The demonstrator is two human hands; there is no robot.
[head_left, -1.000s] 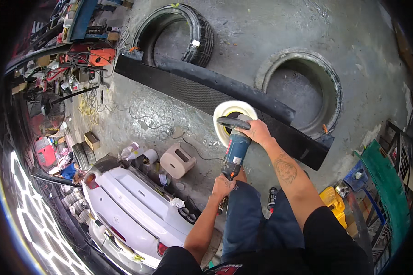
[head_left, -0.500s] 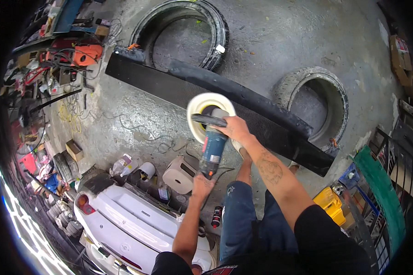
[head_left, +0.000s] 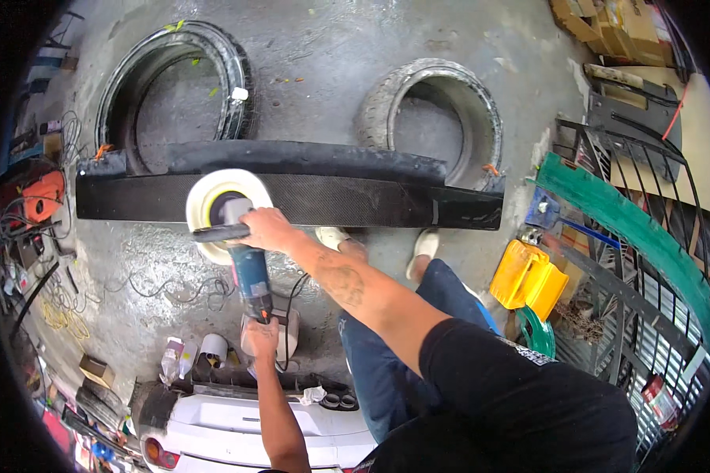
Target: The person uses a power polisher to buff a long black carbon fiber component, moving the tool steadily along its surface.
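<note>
My right hand (head_left: 264, 229) grips the black side handle of a blue polisher (head_left: 250, 282). Its round white and yellow foam pad (head_left: 213, 201) rests on the near edge of a long black carbon-weave panel (head_left: 347, 199), close to the panel's left end. My left hand (head_left: 260, 337) holds the rear of the polisher's body. The panel lies flat across two tyres, a left tyre (head_left: 241, 87) and a right tyre (head_left: 386, 102), on the concrete floor. My shoes (head_left: 426, 244) stand just in front of the panel.
A white car bumper (head_left: 252, 426) lies at my lower left, with bottles (head_left: 173, 359) and a roll beside it. A yellow container (head_left: 528, 276) and a green-topped metal gate (head_left: 631, 229) are on the right. Cables (head_left: 166, 288) and tools (head_left: 39, 197) lie on the left.
The polisher has moved left along the panel, from around its middle toward its left end. My view has turned, so the panel now lies level across the picture.
</note>
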